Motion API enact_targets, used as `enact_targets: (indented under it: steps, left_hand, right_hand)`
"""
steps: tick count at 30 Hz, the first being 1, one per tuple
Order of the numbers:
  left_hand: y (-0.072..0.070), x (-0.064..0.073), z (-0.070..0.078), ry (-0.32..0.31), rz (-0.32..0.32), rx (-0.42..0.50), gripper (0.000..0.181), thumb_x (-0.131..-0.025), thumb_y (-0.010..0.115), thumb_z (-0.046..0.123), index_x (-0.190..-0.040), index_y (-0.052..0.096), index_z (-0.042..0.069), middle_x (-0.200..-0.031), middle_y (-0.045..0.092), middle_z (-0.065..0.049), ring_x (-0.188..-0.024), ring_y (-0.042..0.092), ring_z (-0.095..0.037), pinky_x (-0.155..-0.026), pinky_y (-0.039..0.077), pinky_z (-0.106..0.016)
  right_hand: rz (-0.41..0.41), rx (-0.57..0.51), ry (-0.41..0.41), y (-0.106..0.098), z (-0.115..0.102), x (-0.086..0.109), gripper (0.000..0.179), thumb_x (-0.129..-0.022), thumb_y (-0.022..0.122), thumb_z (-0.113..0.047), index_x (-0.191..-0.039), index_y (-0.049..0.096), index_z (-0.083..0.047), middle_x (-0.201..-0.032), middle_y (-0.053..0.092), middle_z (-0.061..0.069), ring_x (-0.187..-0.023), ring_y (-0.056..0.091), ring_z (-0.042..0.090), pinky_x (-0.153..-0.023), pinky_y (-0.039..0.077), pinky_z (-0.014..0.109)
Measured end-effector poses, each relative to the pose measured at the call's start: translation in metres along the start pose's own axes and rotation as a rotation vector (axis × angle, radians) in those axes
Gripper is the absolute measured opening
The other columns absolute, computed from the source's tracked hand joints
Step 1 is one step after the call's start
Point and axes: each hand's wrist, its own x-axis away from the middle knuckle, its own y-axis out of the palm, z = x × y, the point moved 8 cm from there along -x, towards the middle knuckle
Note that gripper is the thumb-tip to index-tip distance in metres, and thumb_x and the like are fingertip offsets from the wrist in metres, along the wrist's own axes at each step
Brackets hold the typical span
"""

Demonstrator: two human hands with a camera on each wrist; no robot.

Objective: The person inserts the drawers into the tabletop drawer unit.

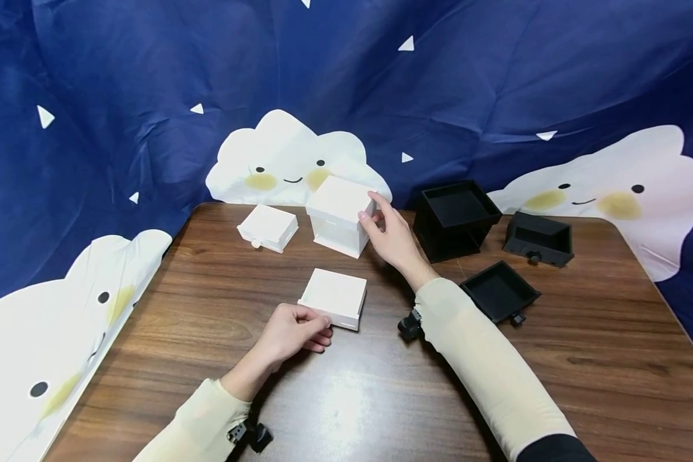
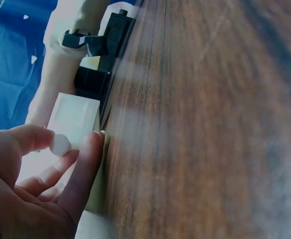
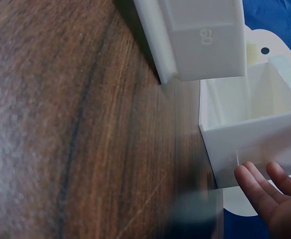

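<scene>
A white drawer (image 1: pixel 336 290) sits on the table in front of me. My left hand (image 1: pixel 293 333) is at its near edge, and in the left wrist view the thumb and a finger pinch its round white knob (image 2: pixel 61 145). Behind it stands a white open-fronted cabinet (image 1: pixel 341 200). The right hand (image 1: pixel 394 239) is at the cabinet's right side, thumb and index finger spread along the top edge. In the right wrist view its extended fingers (image 3: pixel 252 184) are against the side wall, and the cabinet's opening faces the drawer.
A second white drawer (image 1: pixel 268 226) lies left of the cabinet. To the right stand a black cabinet (image 1: pixel 459 204) and two black drawers, one at the back (image 1: pixel 541 236) and one nearer (image 1: pixel 499 292), close to my right sleeve. A blue cloth (image 1: pixel 335 70) hangs behind the table.
</scene>
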Motion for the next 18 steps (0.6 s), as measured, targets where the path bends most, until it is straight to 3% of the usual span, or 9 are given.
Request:
enact_targets:
  steps: [11, 18]
  left_hand:
    - [-0.006, -0.001, 0.0, 0.002, 0.047, 0.138, 0.022, -0.101, 0.066, -0.003, -0.108, 0.069, -0.024, -0.093, 0.08, -0.024, -0.076, 0.08, -0.015, -0.079, 0.067, -0.03]
    - [-0.014, -0.001, 0.001, 0.01, 0.076, 0.139, 0.024, -0.102, 0.064, -0.003, -0.114, 0.069, -0.023, -0.095, 0.08, -0.028, -0.08, 0.081, -0.016, -0.081, 0.067, -0.03]
  right_hand:
    - [0.005, -0.005, -0.01, 0.0, 0.001, -0.001, 0.06, -0.11, 0.059, -0.042, -0.165, 0.043, -0.023, -0.12, 0.062, 0.017, -0.1, 0.06, 0.03, -0.094, 0.051, 0.042]
    - [-0.001, -0.001, -0.007, 0.001, 0.002, -0.002, 0.06, -0.111, 0.059, -0.042, -0.165, 0.043, -0.023, -0.122, 0.062, 0.018, -0.101, 0.061, 0.03, -0.094, 0.052, 0.043]
